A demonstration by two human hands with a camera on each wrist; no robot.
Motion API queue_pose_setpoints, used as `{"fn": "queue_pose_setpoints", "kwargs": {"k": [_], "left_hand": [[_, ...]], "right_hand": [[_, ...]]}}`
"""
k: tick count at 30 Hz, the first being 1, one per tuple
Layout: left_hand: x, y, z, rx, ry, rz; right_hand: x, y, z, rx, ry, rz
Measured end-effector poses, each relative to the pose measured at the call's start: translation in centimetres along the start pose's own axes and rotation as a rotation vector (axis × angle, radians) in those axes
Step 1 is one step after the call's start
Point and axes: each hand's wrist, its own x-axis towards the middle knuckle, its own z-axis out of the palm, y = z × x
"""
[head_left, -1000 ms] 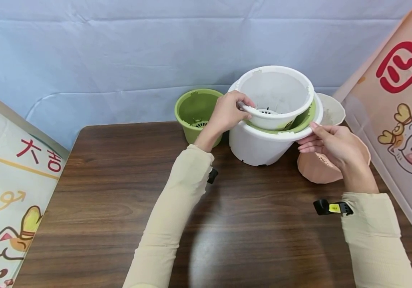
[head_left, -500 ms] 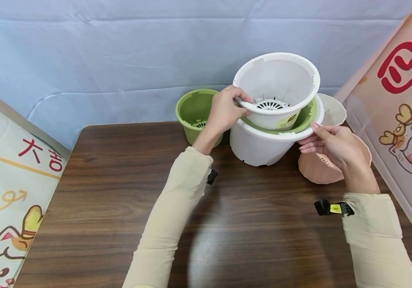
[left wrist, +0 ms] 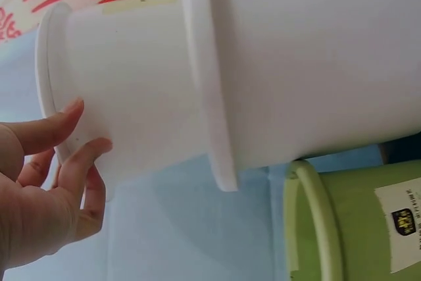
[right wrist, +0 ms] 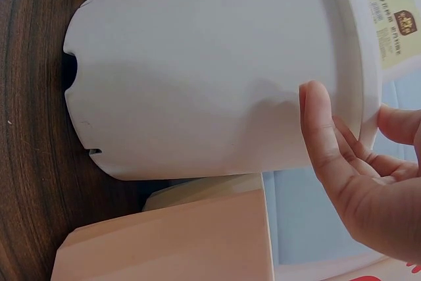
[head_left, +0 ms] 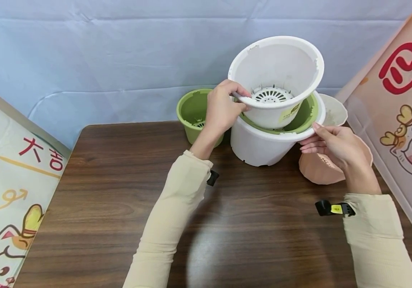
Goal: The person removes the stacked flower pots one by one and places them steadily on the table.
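My left hand (head_left: 223, 106) pinches the near-left rim of a smaller white flowerpot (head_left: 275, 60), thumb outside and fingers over the edge. That pot tilts toward me, slots showing in its base, with its lower part still inside a green flowerpot (head_left: 308, 114). The green one sits nested in a large white flowerpot (head_left: 254, 146) standing on the table. With thumb and fingers, my right hand (head_left: 339, 146) grips the large pot's right rim. In the left wrist view the smaller pot's plain side (left wrist: 131, 83) sticks out of the large pot's rim.
Left of the stack stands another green flowerpot (head_left: 191, 134). A pink faceted pot (head_left: 317, 168) lies behind my right hand, with a cream pot (head_left: 335, 110) farther back. Blue cloth (head_left: 137, 60) hangs behind the dark wooden table (head_left: 126, 180); printed panels flank it.
My left hand has raised the smaller white pot up out of the green pot and tipped it more toward me. My right hand has stayed at the large pot's rim.
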Motion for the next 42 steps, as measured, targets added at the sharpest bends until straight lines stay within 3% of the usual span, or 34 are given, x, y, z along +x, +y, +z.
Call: {"fn": "queue_pose_setpoints", "kwargs": {"k": [11,24,33,38,42], "left_hand": [[-0.8,1.2,-1.4,-0.095,0.082,0.005],[-1.7,1.2,-2.8,-0.151,0.194,0.129],[-2.5,1.0,-4.3,-0.263,0.205,0.084],[-3.1,0.5,-5.3,-0.203,0.24,0.068],[-3.6,0.1,-5.9,-0.234,0.26,0.061]], "right_hand": [[0.0,0.0,0.1,-0.009,0.002,0.013],[0.1,0.0,0.0,-0.009,0.004,0.013],[0.2,0.1,-0.1,0.011,-0.008,0.012],[0.2,0.2,-0.2,0.022,-0.017,0.002],[0.2,0.3,-0.2,0.018,-0.018,0.003]]}}
